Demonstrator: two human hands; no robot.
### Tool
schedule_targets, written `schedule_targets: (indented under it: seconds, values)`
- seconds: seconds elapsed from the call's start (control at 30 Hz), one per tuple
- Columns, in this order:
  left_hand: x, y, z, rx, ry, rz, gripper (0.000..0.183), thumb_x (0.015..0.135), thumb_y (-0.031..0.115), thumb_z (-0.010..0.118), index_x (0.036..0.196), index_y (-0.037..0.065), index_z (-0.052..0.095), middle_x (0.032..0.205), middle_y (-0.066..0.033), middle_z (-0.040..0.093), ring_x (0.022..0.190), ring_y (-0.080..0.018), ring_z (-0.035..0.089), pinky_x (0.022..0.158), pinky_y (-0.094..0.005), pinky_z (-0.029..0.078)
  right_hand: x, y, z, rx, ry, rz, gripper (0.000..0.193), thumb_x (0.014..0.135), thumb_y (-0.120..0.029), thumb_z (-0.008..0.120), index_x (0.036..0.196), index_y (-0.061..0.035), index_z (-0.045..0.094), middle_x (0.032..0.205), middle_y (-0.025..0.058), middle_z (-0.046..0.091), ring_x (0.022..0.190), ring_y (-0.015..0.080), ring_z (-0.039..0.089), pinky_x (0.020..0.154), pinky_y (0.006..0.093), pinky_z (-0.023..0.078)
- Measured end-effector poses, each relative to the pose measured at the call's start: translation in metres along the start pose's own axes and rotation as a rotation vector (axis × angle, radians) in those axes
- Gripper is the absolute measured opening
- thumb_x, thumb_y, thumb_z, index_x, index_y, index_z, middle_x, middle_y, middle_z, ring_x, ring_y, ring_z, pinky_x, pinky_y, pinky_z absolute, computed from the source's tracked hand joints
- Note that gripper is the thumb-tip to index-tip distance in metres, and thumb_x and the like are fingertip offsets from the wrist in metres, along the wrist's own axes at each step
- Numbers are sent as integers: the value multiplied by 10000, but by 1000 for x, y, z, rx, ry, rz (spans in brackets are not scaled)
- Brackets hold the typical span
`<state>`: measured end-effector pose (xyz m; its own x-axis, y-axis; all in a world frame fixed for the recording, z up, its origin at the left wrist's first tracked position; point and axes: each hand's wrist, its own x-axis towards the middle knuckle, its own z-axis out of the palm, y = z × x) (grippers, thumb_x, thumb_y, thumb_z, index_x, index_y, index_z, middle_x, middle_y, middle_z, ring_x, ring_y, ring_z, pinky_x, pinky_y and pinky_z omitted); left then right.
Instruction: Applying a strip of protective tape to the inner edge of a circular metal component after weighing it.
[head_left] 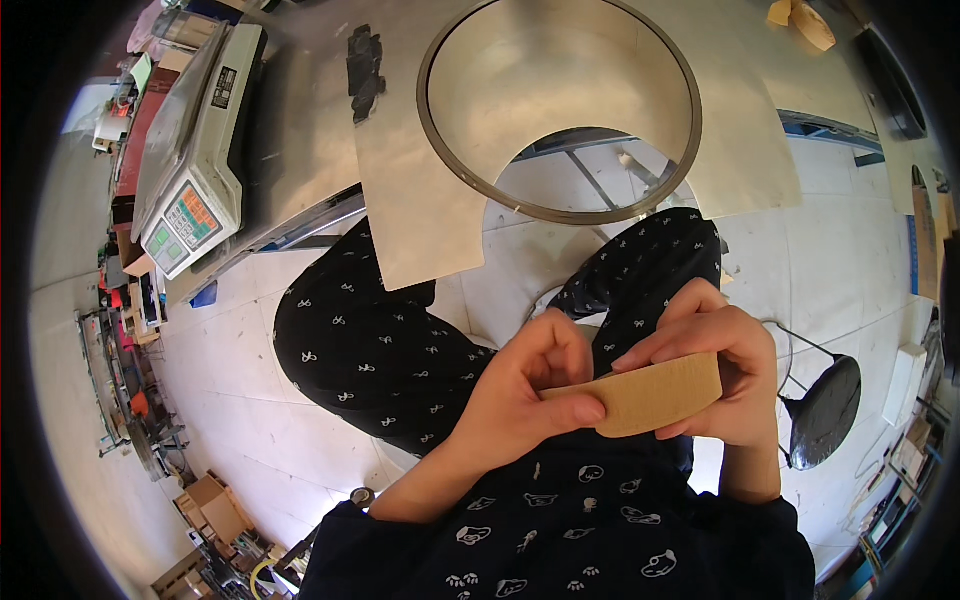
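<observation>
Over my lap I hold a roll of tan masking tape (662, 394), its wide outer face turned up toward me. My right hand (735, 365) grips the right end, with fingers along the far edge and the thumb side beneath. Curled at the left end is my left hand (540, 375), its thumb pressed on the tape and its fingers bent behind. Whether a strip of tape is pinched there I cannot make out. Beyond my hands, a large round metal ring (566, 216) lies on a pale sheet (425, 235) with a curved cut-out at its near edge.
A digital scale (198, 205) stands at the left on the metal table (300, 120). A dark smeared patch (365, 72) marks the tabletop, and a tan rounded piece (812, 27) lies at the far right. To my right is a black round stool (825, 412). Cluttered shelves line the left.
</observation>
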<state>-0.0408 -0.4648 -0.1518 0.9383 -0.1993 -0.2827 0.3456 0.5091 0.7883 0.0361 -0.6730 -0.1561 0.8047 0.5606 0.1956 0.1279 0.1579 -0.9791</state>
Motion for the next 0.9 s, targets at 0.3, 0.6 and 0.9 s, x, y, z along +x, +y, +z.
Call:
schedule_targets:
  seconds: [0.3, 0.6, 0.9]
  values:
    - [-7, 15, -6, 562, -25, 215, 583, 766, 177, 895, 1251, 41, 603, 1110, -68, 714, 931, -142, 705, 802, -244, 524, -11, 10, 11, 150, 160, 41, 504, 687, -95, 907, 1105, -39, 632, 1061, 141, 734, 963, 199, 613, 860, 326, 488]
    - [-4, 17, -12, 852, -1, 373, 454, 763, 200, 893, 1122, 64, 651, 941, -62, 733, 730, -184, 703, 657, -274, 527, -10, 7, 16, 341, 223, 41, 503, 772, -175, 884, 1099, -31, 530, 1091, 228, 676, 1018, 310, 691, 911, 390, 557]
    - [-6, 31, -17, 851, -56, 204, 429, 760, 134, 891, 1092, 12, 648, 990, -75, 724, 851, -163, 711, 737, -267, 530, 2, -16, -8, -350, -129, -153, 480, 744, -22, 816, 1205, -23, 680, 1078, 167, 698, 931, 264, 718, 775, 327, 578]
